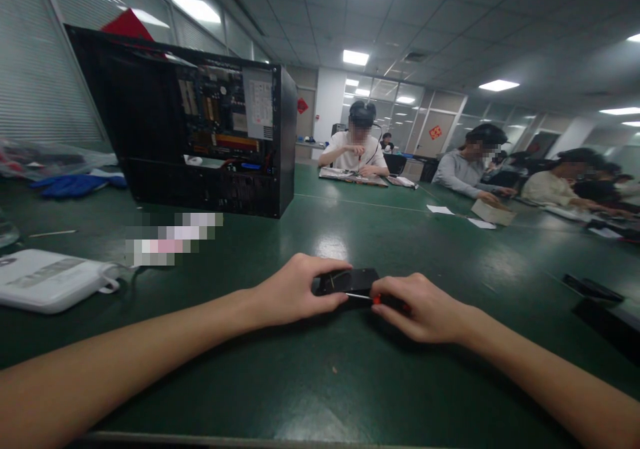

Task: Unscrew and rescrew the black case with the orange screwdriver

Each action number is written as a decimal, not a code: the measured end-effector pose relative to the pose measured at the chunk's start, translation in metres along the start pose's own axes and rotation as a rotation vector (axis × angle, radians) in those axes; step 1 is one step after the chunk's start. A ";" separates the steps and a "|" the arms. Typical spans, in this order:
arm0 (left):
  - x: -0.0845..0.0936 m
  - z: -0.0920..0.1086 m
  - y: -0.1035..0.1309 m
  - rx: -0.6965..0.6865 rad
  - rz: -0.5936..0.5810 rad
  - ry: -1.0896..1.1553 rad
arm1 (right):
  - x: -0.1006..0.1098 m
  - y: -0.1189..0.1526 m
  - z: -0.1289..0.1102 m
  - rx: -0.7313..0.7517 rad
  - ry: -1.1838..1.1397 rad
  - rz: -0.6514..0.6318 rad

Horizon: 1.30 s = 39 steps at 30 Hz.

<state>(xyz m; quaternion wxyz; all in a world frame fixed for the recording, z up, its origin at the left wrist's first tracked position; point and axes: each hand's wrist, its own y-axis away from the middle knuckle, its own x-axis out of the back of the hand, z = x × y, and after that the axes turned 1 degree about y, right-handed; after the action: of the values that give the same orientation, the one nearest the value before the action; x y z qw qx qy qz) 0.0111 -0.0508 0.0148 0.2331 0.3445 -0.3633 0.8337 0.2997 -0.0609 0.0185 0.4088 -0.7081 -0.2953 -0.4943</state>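
Observation:
A small black box-shaped part (357, 278) lies on the green table in the middle of the view. My left hand (300, 290) is closed round its left end, thumb on the near side and fingers on the far side. My right hand (417, 307) grips a screwdriver with a red and black handle (377, 299). The screwdriver's thin metal shaft (359, 296) points left along the near side of the black part, towards my left thumb. Its tip is hidden or too small to make out.
An open black computer case (210, 129) stands at the back left. Blue gloves (77, 185) and a white power bank (50, 280) lie at the left. Dark parts (607, 315) are at the right edge. Several people sit further back along the green table (320, 382).

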 end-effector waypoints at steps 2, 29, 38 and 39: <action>0.000 0.000 0.000 -0.024 0.005 -0.008 | -0.001 0.000 0.000 0.004 0.002 0.008; 0.004 0.002 -0.003 -0.028 -0.018 0.062 | 0.015 0.000 0.001 0.006 0.085 0.097; 0.003 -0.005 -0.004 0.088 -0.001 0.115 | 0.016 0.000 0.004 -0.034 0.105 0.097; 0.003 -0.006 -0.004 0.097 -0.003 0.121 | 0.016 0.000 0.005 -0.037 0.113 0.093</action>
<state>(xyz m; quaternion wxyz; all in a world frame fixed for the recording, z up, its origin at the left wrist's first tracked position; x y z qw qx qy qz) 0.0095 -0.0434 0.0161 0.2388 0.3050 -0.3071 0.8693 0.3068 -0.0565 0.0325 0.4340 -0.6997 -0.2292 -0.5192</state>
